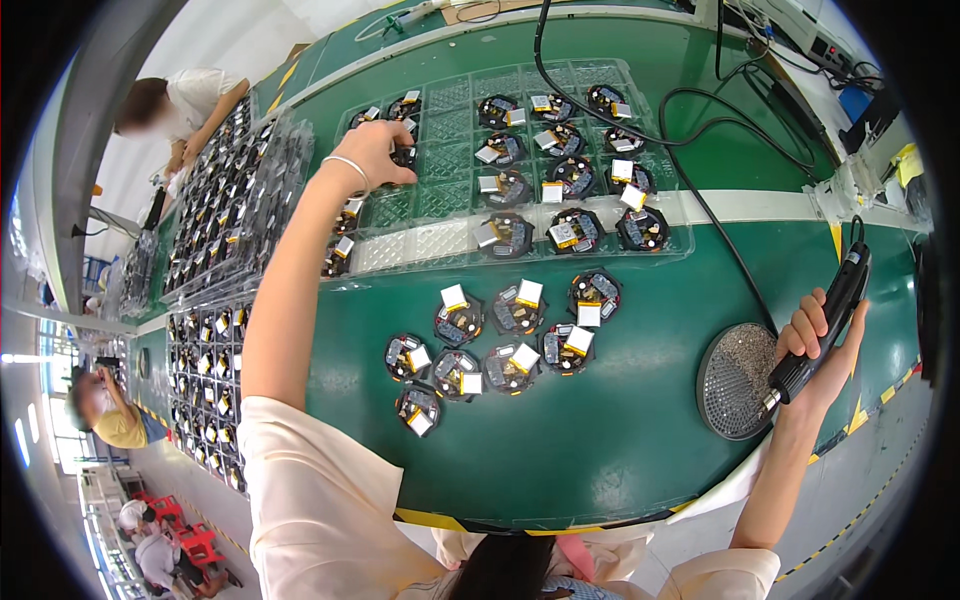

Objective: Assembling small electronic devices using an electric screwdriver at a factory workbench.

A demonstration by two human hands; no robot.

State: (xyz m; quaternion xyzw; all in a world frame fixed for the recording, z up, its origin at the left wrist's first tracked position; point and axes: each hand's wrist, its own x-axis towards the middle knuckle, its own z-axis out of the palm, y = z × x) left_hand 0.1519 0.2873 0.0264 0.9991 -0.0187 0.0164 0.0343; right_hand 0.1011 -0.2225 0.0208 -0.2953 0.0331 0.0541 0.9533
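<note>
Gripping black screwdriver point(849, 283), pale marking point(853, 258) unreadable: right fingers point(807, 324)

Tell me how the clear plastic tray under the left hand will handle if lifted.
The clear plastic tray will probably flex, since its walls look thin. It may feel heavier toward the right, where the round units are most numerous. Those units could spill if it tilts, as its pockets look open-topped.
</note>
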